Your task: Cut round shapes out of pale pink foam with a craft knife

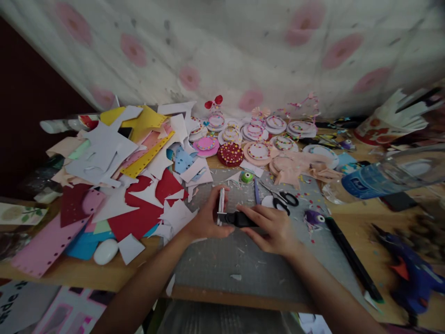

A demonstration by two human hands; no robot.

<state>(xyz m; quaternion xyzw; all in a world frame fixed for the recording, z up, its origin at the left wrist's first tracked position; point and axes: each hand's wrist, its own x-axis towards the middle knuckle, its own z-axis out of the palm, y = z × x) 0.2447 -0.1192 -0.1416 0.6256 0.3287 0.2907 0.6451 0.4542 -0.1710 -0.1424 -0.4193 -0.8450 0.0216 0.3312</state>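
Observation:
My left hand (212, 217) is closed around a thin white piece (221, 200) held on edge above the grey cutting mat (215, 264). My right hand (274, 230) grips a black-handled tool (239, 219); its front end meets the lower part of the white piece. The exact kind of tool cannot be made out. Just beyond my right hand lie black-handled scissors (285, 199) and a blue-violet stick (257, 191). A green ball with an eye (247, 176) sits farther back on the mat. Small white scraps are scattered around.
Paper and foam offcuts (139, 204) heap up on the left. Several decorated round pieces (231, 154) line the back. At right are a water bottle (378, 178), a purple eyed figure (314, 218), a black cutter-like bar (352, 257), and a blue glue gun (410, 269).

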